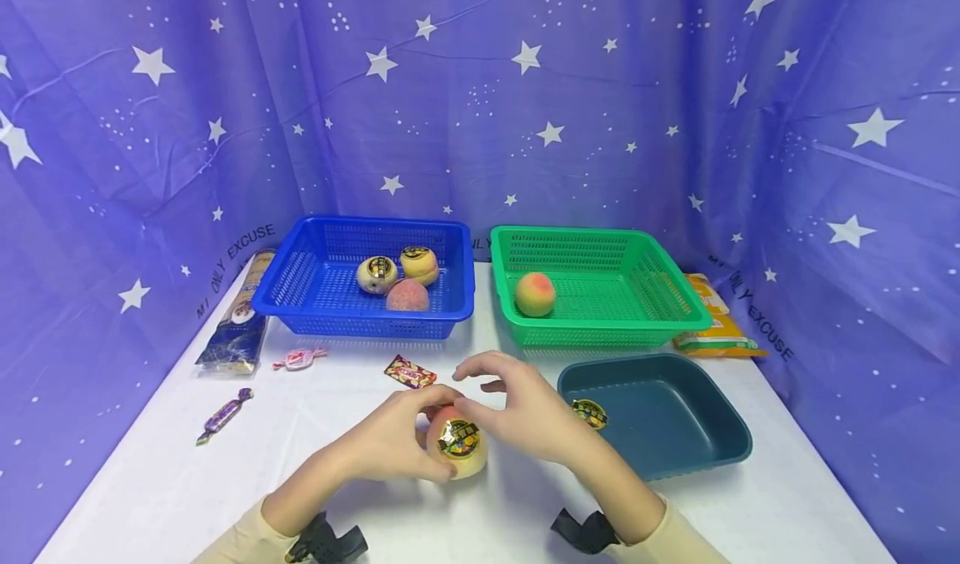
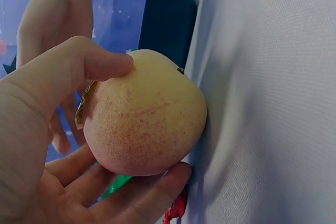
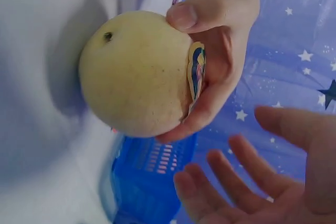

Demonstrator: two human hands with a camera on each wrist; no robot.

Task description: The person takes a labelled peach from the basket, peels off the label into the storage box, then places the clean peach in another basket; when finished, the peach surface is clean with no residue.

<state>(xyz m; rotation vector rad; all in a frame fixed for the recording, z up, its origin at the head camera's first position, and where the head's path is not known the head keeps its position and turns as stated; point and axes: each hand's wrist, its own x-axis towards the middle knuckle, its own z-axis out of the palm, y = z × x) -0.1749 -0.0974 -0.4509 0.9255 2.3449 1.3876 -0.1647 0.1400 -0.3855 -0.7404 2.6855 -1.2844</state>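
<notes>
1. One peach (image 1: pixel 457 443) with a dark round label is down on the white table (image 1: pixel 165 481), between both hands, and looks to be resting on the cloth.
2. Left hand (image 1: pixel 390 435) has it gripped, thumb on one side, fingers round the other. Right hand (image 1: pixel 525 406) holds nothing, fingers loosely spread just beside it.
3. My guess at the step: getting hold of the peach. Lifting it would call for a secure left-hand grip, or the right closing on the free side.
4. Edges to mind: the blue basket (image 1: pixel 363 325) and green basket (image 1: pixel 600 332) have raised rims across the far side. The teal tray (image 1: pixel 675 422) sits to the right, its left edge partly behind the right forearm.
5. Decent bare cloth left of the left forearm; beyond the fingertips there's a red candy (image 1: pixel 411 372), so less room.
</notes>
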